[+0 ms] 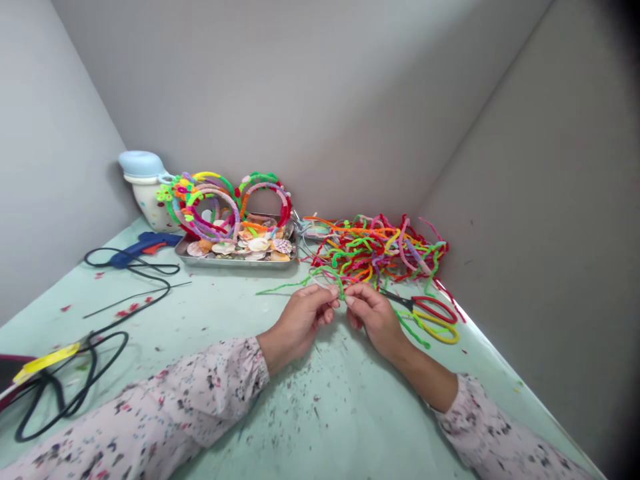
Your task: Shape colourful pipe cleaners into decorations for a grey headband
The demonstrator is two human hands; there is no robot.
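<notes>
Near the middle of the table, my left hand (301, 319) and my right hand (377, 321) almost meet, fingertips pinched together. Both grip a green pipe cleaner (342, 292), which bends up in a loop behind the fingers, with a thin green end trailing left over the table. A thin pale strand also shows by the left fingers; what it belongs to I cannot make out. Just right of my right hand lie scissors (434, 313) with one red and one yellow handle loop. A second green strand (415, 330) runs under them.
Behind my hands spreads a tangled pile of colourful pipe cleaners (380, 247). A metal tray (240, 264) holds shells and several wrapped headbands (213, 207). At left are a blue glue gun (131, 250), its black cord (163, 293) and a white cup with a blue lid (145, 177).
</notes>
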